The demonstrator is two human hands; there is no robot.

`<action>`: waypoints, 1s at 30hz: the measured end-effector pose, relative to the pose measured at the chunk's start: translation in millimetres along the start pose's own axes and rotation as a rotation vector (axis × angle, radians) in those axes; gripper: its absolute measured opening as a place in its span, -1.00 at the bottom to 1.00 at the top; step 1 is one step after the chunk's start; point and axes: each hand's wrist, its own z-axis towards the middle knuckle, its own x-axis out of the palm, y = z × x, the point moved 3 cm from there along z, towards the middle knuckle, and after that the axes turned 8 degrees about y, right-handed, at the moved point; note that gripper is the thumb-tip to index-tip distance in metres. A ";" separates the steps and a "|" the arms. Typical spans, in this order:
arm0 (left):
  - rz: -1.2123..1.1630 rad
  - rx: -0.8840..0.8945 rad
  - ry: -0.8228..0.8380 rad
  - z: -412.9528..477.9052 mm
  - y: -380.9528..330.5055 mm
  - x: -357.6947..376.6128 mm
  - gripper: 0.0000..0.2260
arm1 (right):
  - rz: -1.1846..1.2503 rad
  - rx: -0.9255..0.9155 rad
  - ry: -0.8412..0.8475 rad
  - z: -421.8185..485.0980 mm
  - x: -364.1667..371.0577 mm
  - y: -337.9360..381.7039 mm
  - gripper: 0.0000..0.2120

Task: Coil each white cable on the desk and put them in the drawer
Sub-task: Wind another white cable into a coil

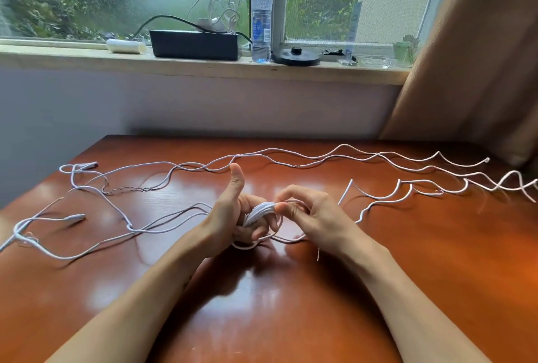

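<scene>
Winding above the surface (pixel 291 304), my left hand (pixel 233 214) acts as spool, fingers curled through the white coil (pixel 259 212), thumb raised clear; my right hand (pixel 311 214) pinches the coil's top to seat the next loop. Other white cables (pixel 320 156) sprawl loose beyond.

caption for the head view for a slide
Left hand holds a white cable coil, right hand pinches it, loose cables across the wooden desk.
</scene>
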 end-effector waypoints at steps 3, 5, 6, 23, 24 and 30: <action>-0.027 0.016 -0.029 -1.2 -1.0 -0.7 -0.02 | 0.013 -0.004 0.013 -0.9 -0.7 1.5 -0.95; -0.053 0.032 -0.033 -1.2 -0.6 -1.4 -0.03 | 0.030 0.002 0.015 -0.7 -0.7 1.0 -0.97; -0.064 0.041 -0.030 -0.9 -0.3 -1.7 -0.04 | 0.043 -0.003 0.022 -0.8 -0.4 0.8 -0.98; -0.279 0.183 -0.073 2.5 -3.4 -6.5 -0.13 | 0.102 0.021 -0.030 3.5 5.1 2.2 -0.70; -0.293 0.205 -0.093 3.0 -3.3 -8.3 -0.16 | 0.115 0.024 -0.040 3.5 5.2 2.1 -0.69; -0.277 0.307 -0.106 3.0 -8.2 -7.4 -0.64 | 0.133 0.024 -0.125 3.0 0.5 1.5 -0.80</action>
